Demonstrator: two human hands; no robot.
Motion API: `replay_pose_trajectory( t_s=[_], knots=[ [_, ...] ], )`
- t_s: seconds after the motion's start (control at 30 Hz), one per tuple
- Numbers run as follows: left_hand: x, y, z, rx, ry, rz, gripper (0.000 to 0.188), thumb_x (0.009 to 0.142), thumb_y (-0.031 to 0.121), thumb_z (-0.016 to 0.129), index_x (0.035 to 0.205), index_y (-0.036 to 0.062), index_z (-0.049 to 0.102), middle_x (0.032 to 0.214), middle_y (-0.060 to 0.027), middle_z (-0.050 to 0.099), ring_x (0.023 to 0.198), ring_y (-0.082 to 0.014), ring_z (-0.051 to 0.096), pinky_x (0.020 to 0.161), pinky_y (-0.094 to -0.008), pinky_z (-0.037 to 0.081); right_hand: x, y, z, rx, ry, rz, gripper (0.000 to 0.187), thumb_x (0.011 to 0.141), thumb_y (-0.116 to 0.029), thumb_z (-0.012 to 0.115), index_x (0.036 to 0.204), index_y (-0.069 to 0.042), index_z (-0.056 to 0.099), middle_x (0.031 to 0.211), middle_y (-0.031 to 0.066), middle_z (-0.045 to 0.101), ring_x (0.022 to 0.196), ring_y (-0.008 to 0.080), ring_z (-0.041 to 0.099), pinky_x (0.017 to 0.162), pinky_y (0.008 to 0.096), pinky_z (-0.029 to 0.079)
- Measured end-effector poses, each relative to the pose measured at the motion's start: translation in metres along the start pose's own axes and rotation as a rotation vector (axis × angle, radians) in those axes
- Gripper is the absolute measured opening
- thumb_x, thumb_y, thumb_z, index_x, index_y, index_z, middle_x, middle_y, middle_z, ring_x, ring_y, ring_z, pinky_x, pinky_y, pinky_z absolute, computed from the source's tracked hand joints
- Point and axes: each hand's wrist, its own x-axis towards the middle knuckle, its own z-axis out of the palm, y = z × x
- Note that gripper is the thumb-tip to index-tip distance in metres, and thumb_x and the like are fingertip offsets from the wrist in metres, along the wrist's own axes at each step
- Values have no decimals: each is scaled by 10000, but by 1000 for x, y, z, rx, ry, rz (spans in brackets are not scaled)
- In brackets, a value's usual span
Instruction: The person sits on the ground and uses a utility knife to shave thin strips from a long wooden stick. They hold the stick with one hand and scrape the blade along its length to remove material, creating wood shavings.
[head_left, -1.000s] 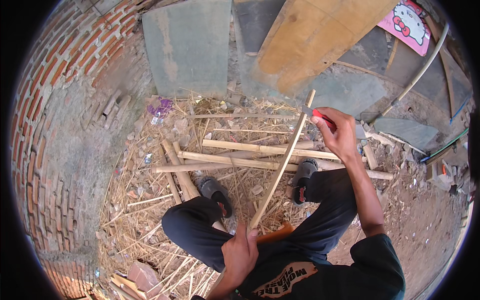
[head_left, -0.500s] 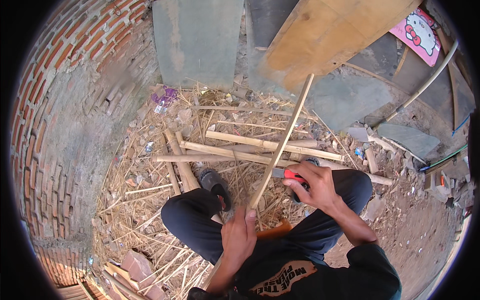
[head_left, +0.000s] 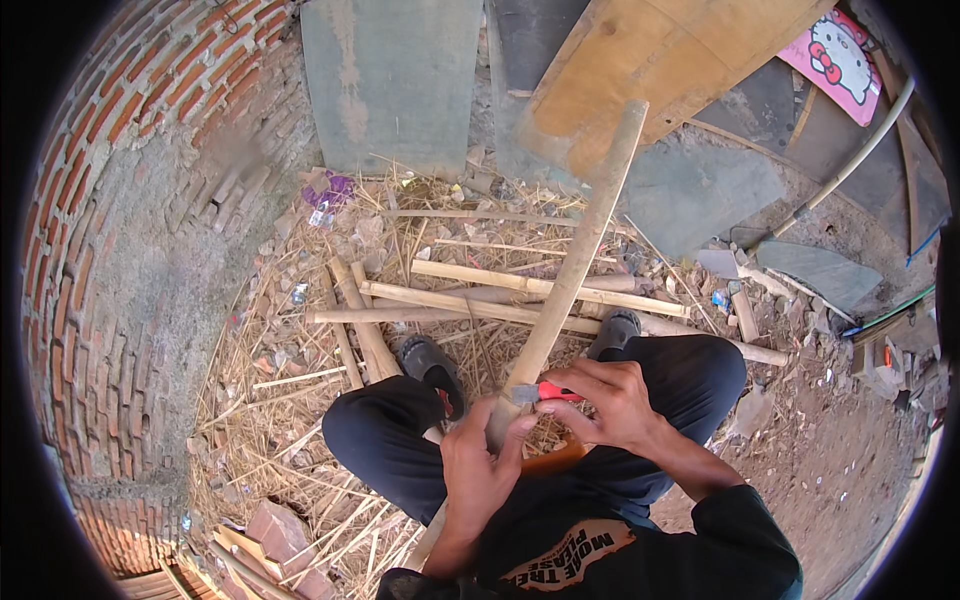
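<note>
Two hands of mine met over my lap, the left hand (head_left: 480,475) clasped around a long bamboo strip (head_left: 575,270) and the right hand (head_left: 605,400) closed on the red handle of a knife (head_left: 560,391). The strip ran between my left thumb and fingers, its near part passing back under my left forearm, its far end raised and leaning right in front of a tan board (head_left: 690,60). I judged that the left grip sat low to leave the long far stretch free for the blade (head_left: 523,394), which lay at the strip just beyond my left fingers, pointing left; whether it bit in, I could not tell. My knees (head_left: 705,375) were spread, probably to give both hands room, above straw-like litter (head_left: 300,430) and split bamboo pieces (head_left: 480,306) lying crosswise near my shoes (head_left: 425,360). An orange thing (head_left: 555,460) showed near my lap, mostly hidden. Half a second earlier the blade had been farther up the strip, apart from my left hand, and before that near the far tip; here the hands were close together. The strip had turned, too: a broader tan face showed where a narrower one had been, and its far end overlapped more of the board. My left thumb stood farther from the fingers, the bamboo between them.
</note>
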Motion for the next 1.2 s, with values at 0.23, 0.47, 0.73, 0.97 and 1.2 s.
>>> replay_pose_trajectory(
  t_s=[0.23,0.47,0.73,0.97,1.2],
  knots=[
    [1,2,2,-34,29,25,299,997,222,832,1156,-1,712,815,-150,731,622,-271,686,598,-376,516,0,0,0,0,7,-26,289,919,-312,878,1088,-90,803,780,47,697,586,239,686,525,367,533],
    [-1,4,0,-53,0,-43,254,1021,225,807,1109,10,704,759,-130,685,574,-242,625,557,-363,473,3,1,-2,-43,28,-46,295,895,-317,889,1075,-97,808,765,42,686,574,236,676,507,365,510],
    [-6,1,-2,-9,5,-34,264,1026,250,798,1083,14,695,723,-128,671,545,-245,629,546,-368,471,7,4,-7,-82,48,-69,300,880,-315,898,1079,-108,812,741,32,669,566,232,664,502,368,491],
    [-16,8,-9,8,-42,-151,224,1028,189,784,1071,-18,709,694,-73,647,580,-103,537,550,-300,425,15,20,-23,-87,205,103,262,907,-223,881,1083,-37,826,950,119,805,711,267,767,626,343,594],
    [-42,-4,-12,-18,-127,-202,231,1036,208,777,1066,-10,705,650,-73,605,539,-126,512,525,-315,416,27,55,-59,-135,226,179,267,936,-187,855,1109,11,806,999,188,805,846,318,795,737,377,620]
  ],
)
